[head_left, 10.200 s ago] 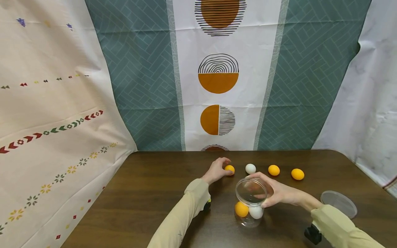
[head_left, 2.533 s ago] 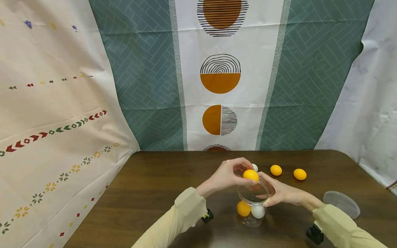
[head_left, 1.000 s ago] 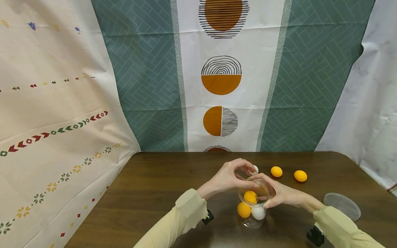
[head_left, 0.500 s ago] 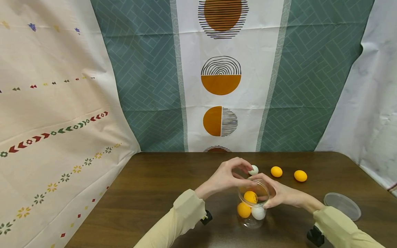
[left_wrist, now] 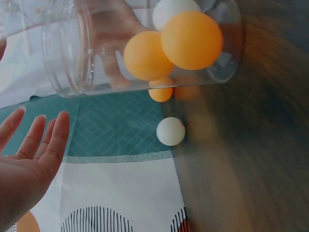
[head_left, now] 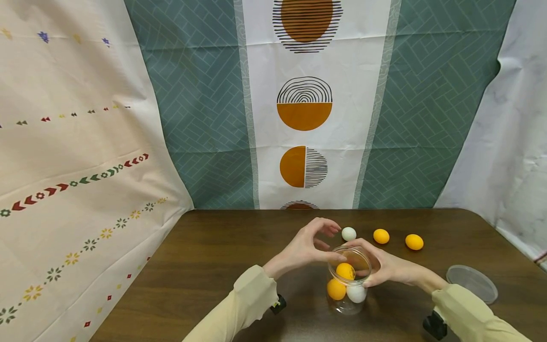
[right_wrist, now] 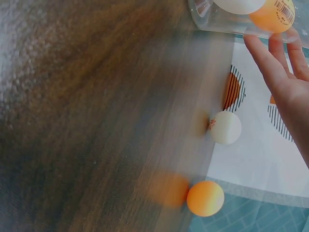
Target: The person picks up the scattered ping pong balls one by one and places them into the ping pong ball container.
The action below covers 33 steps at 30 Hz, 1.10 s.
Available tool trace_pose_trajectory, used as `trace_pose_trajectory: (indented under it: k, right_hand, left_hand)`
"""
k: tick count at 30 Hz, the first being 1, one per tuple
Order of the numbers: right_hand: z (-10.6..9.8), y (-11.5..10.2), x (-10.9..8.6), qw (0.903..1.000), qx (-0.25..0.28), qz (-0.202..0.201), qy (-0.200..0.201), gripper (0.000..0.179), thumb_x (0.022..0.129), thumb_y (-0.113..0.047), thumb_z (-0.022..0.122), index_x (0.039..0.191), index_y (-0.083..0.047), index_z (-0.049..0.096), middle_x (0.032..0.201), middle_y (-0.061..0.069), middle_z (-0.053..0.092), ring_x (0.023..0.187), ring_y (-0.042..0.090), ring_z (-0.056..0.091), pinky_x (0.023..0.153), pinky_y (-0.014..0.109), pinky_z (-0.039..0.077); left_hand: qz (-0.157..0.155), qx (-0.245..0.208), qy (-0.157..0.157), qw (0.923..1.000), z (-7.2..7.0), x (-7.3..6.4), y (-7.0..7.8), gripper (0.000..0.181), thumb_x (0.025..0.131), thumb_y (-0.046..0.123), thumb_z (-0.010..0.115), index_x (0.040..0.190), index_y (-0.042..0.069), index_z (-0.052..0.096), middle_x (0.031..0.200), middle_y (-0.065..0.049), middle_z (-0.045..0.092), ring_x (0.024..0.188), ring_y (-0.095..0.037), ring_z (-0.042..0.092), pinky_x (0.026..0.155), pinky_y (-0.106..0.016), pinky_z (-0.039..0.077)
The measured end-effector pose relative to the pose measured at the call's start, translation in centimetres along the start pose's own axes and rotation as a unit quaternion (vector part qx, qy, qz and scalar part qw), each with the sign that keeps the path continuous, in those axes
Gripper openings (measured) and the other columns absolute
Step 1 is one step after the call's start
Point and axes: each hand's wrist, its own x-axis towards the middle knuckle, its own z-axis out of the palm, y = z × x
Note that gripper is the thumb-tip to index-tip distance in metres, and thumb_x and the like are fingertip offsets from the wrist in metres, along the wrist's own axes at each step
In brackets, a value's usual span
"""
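A clear screw-top jar (head_left: 347, 308) stands upright on the table, holding two orange ping-pong balls (head_left: 336, 289) and one white ping-pong ball (head_left: 356, 293). My right hand (head_left: 386, 267) grips it near the rim, thumb in front and fingers behind. To the left of the mouth is my left hand (head_left: 304, 248), thumb close by the rim, fingers apart with nothing between them. The left wrist view shows this left hand (left_wrist: 29, 169) bare, its fingers spread. Just behind the jar lies a loose white ping-pong ball (head_left: 348, 234), close to the left fingertips.
Two more orange ping-pong balls, one nearer (head_left: 381, 236) and one further right (head_left: 414, 242), lie towards the table's back edge. A clear round lid (head_left: 472, 284) lies flat beside the right forearm. Patterned cloths (head_left: 201, 118) hang behind the dark wooden table (head_left: 205, 280).
My left hand took an orange ball from the table, carried it over the jar and let it drop inside. Since then it has drawn back left. The right hand has kept its grip.
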Motion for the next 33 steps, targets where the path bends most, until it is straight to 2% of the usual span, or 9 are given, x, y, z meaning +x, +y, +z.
trace_pose_trajectory:
  k: [6, 13, 18, 21, 27, 33]
  right_hand:
    - [0.0, 0.0, -0.1, 1.0, 0.004, 0.001, 0.004, 0.071, 0.082, -0.006, 0.064, 0.135, -0.005, 0.018, 0.135, 0.027, 0.019, 0.124, 0.033, 0.027, 0.091, 0.049, 0.034]
    - [0.0, 0.1, -0.2, 0.9994, -0.011, 0.025, 0.02, 0.072, 0.08, -0.005, 0.065, 0.135, -0.008, 0.018, 0.135, 0.023, 0.022, 0.122, 0.033, 0.029, 0.091, 0.048, 0.035]
    - [0.0, 0.1, -0.1, 0.9995, -0.01, 0.025, 0.018, 0.072, 0.08, -0.005, 0.064, 0.135, -0.008, 0.018, 0.135, 0.022, 0.023, 0.121, 0.033, 0.029, 0.091, 0.049, 0.034]
    - [0.0, 0.2, -0.1, 0.9996, -0.007, 0.021, 0.016, 0.072, 0.08, -0.004, 0.063, 0.135, -0.008, 0.017, 0.134, 0.022, 0.024, 0.121, 0.033, 0.03, 0.091, 0.048, 0.034]
    - [0.1, 0.2, -0.2, 0.9996, -0.009, 0.021, 0.016, 0.072, 0.08, -0.004, 0.064, 0.135, -0.007, 0.018, 0.134, 0.023, 0.024, 0.12, 0.035, 0.03, 0.091, 0.048, 0.034]
    - [0.1, 0.0, -0.1, 0.9996, -0.006, 0.022, 0.017, 0.071, 0.081, -0.006, 0.064, 0.135, -0.007, 0.019, 0.135, 0.023, 0.023, 0.122, 0.034, 0.028, 0.091, 0.048, 0.034]
  left_hand:
    - [-0.006, 0.024, -0.004, 0.9997, 0.0, -0.8, -0.7, 0.062, 0.069, 0.012, 0.08, 0.12, 0.01, 0.043, 0.112, -0.004, 0.045, 0.1, -0.014, 0.047, 0.077, -0.033, 0.047]
    - [-0.018, 0.028, -0.013, 0.9993, 0.2, -1.6, -1.2, 0.068, 0.068, 0.013, 0.08, 0.123, 0.01, 0.039, 0.116, -0.007, 0.042, 0.102, -0.015, 0.045, 0.08, -0.031, 0.045]
    - [-0.029, 0.03, -0.017, 0.999, 0.4, -2.0, -1.5, 0.069, 0.069, 0.014, 0.08, 0.123, 0.011, 0.037, 0.116, -0.004, 0.041, 0.104, -0.018, 0.045, 0.081, -0.03, 0.044]
    - [-0.039, 0.032, -0.019, 0.9986, 0.6, -2.3, -1.7, 0.07, 0.069, 0.016, 0.079, 0.124, 0.011, 0.036, 0.116, -0.003, 0.04, 0.104, -0.014, 0.043, 0.081, -0.028, 0.044]
    - [-0.061, 0.024, -0.032, 0.9974, 1.1, -2.8, -2.1, 0.076, 0.069, 0.016, 0.08, 0.127, 0.007, 0.031, 0.119, -0.004, 0.036, 0.108, -0.023, 0.042, 0.082, -0.027, 0.043]
    - [-0.079, 0.015, -0.036, 0.9961, 1.6, -3.2, -2.5, 0.078, 0.069, 0.017, 0.08, 0.128, 0.014, 0.029, 0.12, -0.005, 0.036, 0.108, -0.019, 0.042, 0.081, -0.027, 0.043]
